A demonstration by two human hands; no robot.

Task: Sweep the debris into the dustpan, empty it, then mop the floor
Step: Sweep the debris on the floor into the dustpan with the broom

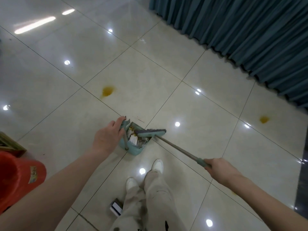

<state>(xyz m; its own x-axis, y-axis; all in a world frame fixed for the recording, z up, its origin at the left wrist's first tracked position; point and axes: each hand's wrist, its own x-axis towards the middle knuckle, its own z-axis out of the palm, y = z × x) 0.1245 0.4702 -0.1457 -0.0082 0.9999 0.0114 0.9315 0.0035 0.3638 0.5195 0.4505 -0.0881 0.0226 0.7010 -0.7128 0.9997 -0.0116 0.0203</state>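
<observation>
Dustpan (134,151), teal plastic, glossy tiles (150,80)

Glossy tiled floor (150,72) carries dustpan (135,151), red bucket (18,177) and yellow stains (108,91).

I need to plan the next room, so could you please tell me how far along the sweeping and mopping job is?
The dustpan already holds paper scraps. In hand: the left hand holds the pan's upright handle while the right hand grips the broom, its head at the pan's mouth. Left: a few specks beyond the pan, emptying it, and mopping; two yellow stains mark the tiles.
</observation>
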